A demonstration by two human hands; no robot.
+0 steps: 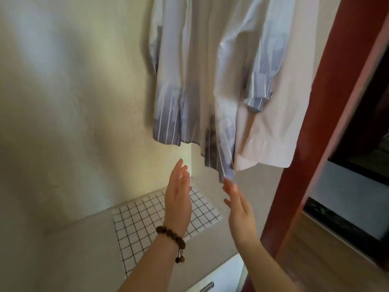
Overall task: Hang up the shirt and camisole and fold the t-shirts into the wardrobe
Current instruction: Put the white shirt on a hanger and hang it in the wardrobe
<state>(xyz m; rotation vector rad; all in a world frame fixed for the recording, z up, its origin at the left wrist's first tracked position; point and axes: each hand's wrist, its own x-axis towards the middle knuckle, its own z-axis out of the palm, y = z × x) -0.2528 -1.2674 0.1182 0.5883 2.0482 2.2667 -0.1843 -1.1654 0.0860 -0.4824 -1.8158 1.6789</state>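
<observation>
Striped shirt is hanging in the wardrobe — left hand and right hand are hovering below its hem, fingers straight, gripping nothing. Right fingertips are nearly touching the hem — a snag risks tugging it down.

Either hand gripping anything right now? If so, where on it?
Nothing is held. The left hand and right hand are both open with straight fingers below the hanging striped shirt; right fingertips reach its lowest hem corner, not pinching it.
</observation>
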